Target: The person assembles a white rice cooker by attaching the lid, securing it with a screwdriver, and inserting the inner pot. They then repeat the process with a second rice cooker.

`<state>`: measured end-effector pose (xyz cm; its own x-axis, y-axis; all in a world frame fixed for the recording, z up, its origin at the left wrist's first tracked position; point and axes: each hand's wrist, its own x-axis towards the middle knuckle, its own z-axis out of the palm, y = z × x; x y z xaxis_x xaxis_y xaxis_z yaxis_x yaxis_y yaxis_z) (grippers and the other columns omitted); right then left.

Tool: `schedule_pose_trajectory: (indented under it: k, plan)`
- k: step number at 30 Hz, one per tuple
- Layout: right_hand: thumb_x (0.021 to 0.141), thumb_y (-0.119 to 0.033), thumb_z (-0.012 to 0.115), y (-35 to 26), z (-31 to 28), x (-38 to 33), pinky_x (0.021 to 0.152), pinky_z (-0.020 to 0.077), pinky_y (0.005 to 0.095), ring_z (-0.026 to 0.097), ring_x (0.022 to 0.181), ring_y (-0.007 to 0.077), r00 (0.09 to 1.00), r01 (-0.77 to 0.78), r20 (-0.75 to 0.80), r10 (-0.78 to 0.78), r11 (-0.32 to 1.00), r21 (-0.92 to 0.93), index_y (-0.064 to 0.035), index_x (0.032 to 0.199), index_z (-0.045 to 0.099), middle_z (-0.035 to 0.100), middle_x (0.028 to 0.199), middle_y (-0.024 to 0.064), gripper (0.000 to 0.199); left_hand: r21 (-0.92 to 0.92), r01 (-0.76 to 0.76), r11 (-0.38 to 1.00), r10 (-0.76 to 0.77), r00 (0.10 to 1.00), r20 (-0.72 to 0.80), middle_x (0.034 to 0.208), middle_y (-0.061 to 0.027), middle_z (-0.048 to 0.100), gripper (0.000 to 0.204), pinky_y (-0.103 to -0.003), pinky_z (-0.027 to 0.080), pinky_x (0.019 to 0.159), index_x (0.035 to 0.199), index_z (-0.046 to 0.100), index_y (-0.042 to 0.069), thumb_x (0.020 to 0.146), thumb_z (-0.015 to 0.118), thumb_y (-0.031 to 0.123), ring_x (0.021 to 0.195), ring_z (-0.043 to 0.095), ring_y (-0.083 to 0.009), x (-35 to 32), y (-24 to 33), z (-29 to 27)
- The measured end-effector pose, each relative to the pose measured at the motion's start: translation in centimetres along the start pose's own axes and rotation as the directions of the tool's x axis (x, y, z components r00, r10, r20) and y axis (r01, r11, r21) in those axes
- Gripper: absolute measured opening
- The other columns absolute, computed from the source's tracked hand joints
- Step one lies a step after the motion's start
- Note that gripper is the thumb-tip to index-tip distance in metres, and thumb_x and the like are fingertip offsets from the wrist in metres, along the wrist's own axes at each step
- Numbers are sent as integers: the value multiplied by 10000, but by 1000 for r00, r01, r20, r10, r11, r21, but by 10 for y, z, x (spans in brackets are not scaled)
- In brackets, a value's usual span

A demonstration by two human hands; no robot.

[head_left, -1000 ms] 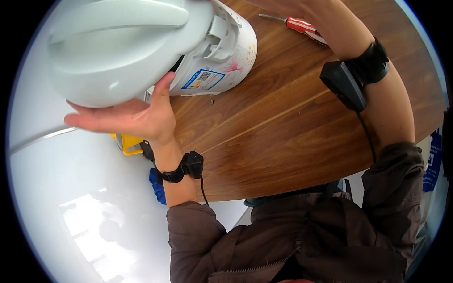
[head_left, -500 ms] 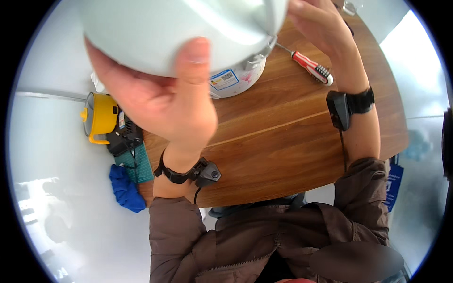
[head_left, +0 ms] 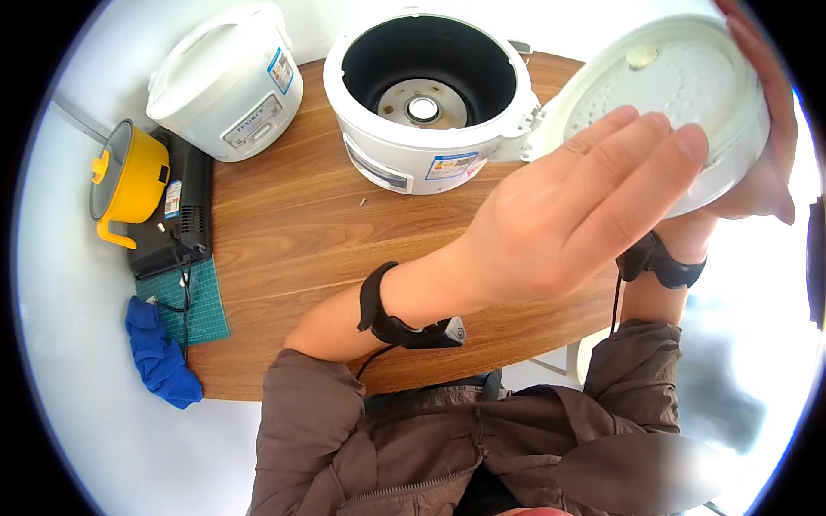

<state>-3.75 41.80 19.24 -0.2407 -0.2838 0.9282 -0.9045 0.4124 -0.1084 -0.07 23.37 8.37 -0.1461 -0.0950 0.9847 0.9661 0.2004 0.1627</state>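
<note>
A white rice cooker body (head_left: 404,146) stands at the back of the table with its top off the opening. Inside, its dark wall and round heating plate (head_left: 447,96) show. To its right is a round white lid (head_left: 594,82), tilted with its dimpled inner side toward me, close against the cooker's hinge; whether the two are joined I cannot tell. My right hand (head_left: 777,112) grips the lid's far right edge from behind. My left hand (head_left: 559,215) reaches across in front of it, fingers stretched out over the lower inner face, apparently touching it.
A second white rice cooker (head_left: 232,95), closed, stands back left. Beside it are a yellow pot (head_left: 142,176) on a black device (head_left: 196,224), a green cutting mat (head_left: 202,301) and a blue cloth (head_left: 159,357). A tiny screw-like piece (head_left: 362,202) lies before the open cooker.
The lid has moved from close in front of me to the right and turned to show its inner side. My left hand has released its thumb grip and straightened its fingers. The view shifted.
</note>
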Motion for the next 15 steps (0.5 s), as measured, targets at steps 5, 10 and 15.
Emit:
schedule_pose_trajectory:
  k: [5,10,15]
  plan:
    - [1020,-335,455,-24,-11,5,879,543,464,636,898,288,957,247,236,-167,896,-369,-35,945,592,592,902,130,338,-32,16,999,-17,999,-35,1122,-174,657,529,-424,606,876,1330,607,1,822,691,123,992,682,-341,-6,10,12]
    - [986,-286,447,-27,-35,-10,874,530,410,611,835,242,977,33,190,91,825,-564,-68,871,545,580,866,109,266,-46,154,987,-145,977,153,1104,-171,655,452,-447,564,858,1308,614,18,888,692,166,995,672,-330,9,-11,-29]
    - [1017,-192,356,-9,-53,-1,847,533,389,610,815,236,956,68,293,11,964,-256,-59,892,564,589,886,119,277,237,339,910,-413,782,467,1124,-191,687,267,-438,557,837,1174,647,-15,970,659,157,1018,689,-326,26,-55,-83]
